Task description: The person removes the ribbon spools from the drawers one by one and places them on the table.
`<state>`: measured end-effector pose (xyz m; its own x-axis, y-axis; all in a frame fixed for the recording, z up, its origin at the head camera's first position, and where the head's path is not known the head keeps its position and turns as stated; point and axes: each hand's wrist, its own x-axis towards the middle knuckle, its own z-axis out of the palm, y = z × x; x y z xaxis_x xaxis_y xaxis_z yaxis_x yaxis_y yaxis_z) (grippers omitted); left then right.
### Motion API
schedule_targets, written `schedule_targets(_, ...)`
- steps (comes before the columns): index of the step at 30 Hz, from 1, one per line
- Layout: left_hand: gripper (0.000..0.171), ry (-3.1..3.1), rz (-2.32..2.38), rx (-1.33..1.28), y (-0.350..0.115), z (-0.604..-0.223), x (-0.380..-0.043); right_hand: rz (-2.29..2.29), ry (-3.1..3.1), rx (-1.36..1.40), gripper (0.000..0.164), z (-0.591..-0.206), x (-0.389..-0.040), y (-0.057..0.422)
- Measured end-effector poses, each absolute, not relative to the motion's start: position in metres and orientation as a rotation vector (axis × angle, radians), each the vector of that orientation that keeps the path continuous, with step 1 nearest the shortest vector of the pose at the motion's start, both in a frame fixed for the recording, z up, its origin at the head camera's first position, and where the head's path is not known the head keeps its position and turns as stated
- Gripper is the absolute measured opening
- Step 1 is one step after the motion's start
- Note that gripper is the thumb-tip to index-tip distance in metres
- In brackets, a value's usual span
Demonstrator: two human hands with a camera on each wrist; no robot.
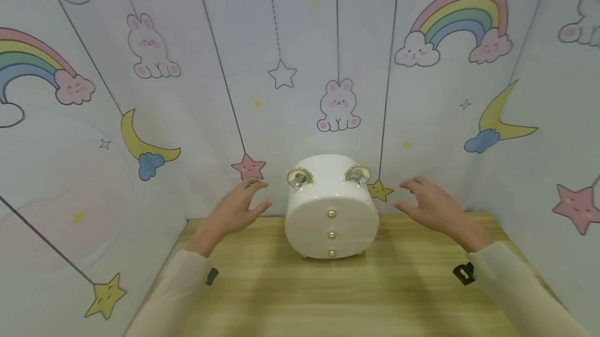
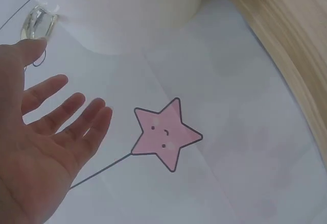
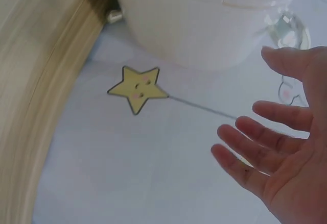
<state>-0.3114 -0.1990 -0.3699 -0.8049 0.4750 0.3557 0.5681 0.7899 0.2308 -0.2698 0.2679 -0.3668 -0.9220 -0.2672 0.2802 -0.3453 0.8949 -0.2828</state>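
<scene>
A glossy white rounded box [image 1: 307, 225] stands on the wooden table, with several gold knobs down its front and small feet beneath. Two clear ear-shaped pieces with gold rims, the left ear [image 1: 300, 177] and the right ear [image 1: 358, 175], stick up from its top. My left hand [image 1: 237, 209] hovers to the left of the box, fingers spread and thumb apart, holding nothing. On the other side my right hand [image 1: 433, 204] is held likewise, palm toward the box. Both wrist views show a gap between the fingers and the white wall of the box.
The wooden tabletop [image 1: 281, 295] reaches back to a pale backdrop [image 1: 300, 24] printed with rabbits, stars, moons and rainbows. This backdrop encloses the table at the back and on both sides. A dark strap piece [image 1: 465, 273] hangs at the right sleeve.
</scene>
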Motion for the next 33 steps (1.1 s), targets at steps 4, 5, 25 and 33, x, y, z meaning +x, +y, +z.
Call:
schedule_targets(4,0.043,-2.623,-0.446,-0.885,-0.191,-0.362,-0.307,0.554,-2.748,0.52,0.041,-0.366,-0.258,0.256)
schedule_targets(5,0.04,-2.599,-0.419,-0.909,-0.189,-0.36,-0.306,0.577,-2.727,0.539,0.037,-0.366,-0.255,0.254)
schedule_targets(25,0.054,-2.449,-0.114,-1.265,-0.152,-0.341,-0.301,0.771,-2.572,0.758,0.018,-0.379,-0.239,0.196)
schedule_targets(33,0.059,-2.567,-0.106,-1.31,-0.145,-0.34,-0.304,0.749,-2.499,0.779,0.024,-0.394,-0.241,0.17)
